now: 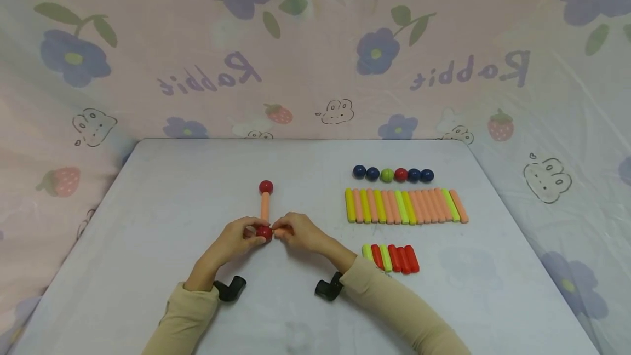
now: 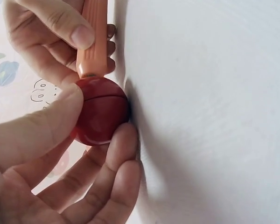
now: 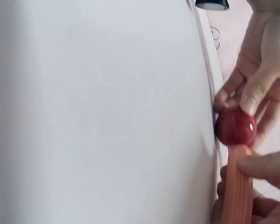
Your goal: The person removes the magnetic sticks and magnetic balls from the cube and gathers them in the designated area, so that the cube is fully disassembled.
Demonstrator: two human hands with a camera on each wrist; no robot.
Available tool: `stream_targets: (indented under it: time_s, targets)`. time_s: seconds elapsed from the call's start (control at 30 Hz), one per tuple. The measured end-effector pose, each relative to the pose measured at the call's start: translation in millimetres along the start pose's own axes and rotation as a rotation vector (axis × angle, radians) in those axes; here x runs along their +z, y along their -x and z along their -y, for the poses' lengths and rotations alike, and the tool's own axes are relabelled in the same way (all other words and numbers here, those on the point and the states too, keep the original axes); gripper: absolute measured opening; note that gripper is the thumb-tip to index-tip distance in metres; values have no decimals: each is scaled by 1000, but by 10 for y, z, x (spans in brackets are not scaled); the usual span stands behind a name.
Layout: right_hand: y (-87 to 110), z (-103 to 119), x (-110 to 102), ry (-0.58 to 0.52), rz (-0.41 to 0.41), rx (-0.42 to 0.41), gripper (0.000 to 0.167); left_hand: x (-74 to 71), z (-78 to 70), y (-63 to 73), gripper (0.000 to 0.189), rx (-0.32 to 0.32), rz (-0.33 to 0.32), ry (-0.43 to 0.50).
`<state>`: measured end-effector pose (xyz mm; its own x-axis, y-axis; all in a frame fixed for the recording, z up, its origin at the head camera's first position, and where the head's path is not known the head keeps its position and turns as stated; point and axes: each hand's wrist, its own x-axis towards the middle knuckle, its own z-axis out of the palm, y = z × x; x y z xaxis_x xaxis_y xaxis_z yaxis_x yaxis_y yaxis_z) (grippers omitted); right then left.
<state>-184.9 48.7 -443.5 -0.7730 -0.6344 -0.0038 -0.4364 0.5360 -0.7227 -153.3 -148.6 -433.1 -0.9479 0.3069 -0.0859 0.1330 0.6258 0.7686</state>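
Observation:
My left hand [image 1: 240, 239] grips a glossy red ball [image 2: 101, 111] between thumb and fingers, close over the white table. From the right, my right hand [image 1: 302, 233] pinches a ribbed orange stick [image 3: 238, 191], its end up against the ball in both wrist views. Another orange stick [image 1: 265, 206] runs away from the held ball toward the back of the table. At its far end sits a second red ball [image 1: 266, 187].
To the right lie a row of blue, green and red balls [image 1: 387, 175], a long row of yellow and orange sticks [image 1: 406, 206], and several shorter red and yellow-green sticks [image 1: 390, 258]. Black angled pieces [image 1: 230, 288] sit by each wrist. A patterned curtain [image 1: 315, 59] surrounds the table.

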Motion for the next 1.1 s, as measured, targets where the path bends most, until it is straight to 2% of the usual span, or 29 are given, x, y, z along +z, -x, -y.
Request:
stream_targets:
  time_s: [0.3, 0.43, 0.6, 0.87, 1.1]
  targets:
    - [37, -40, -72, -68, 31, 62, 21, -3, 6, -22, 30, -20, 6, 6]
    - [81, -31, -151, -97, 36, 54, 20, -6, -4, -23, 30, -25, 14, 6]
    - [108, -26, -282, -155, 17, 65, 18, -6, -13, -18, 31, -46, 16, 2]
    - [143, -100, -502, -264, -11, 155, 23, 1, -16, -27, 31, -67, 15, -7]
    - [180, -199, -661, -252, -73, 152, 23, -2, -20, -12, 32, -90, 31, 0]
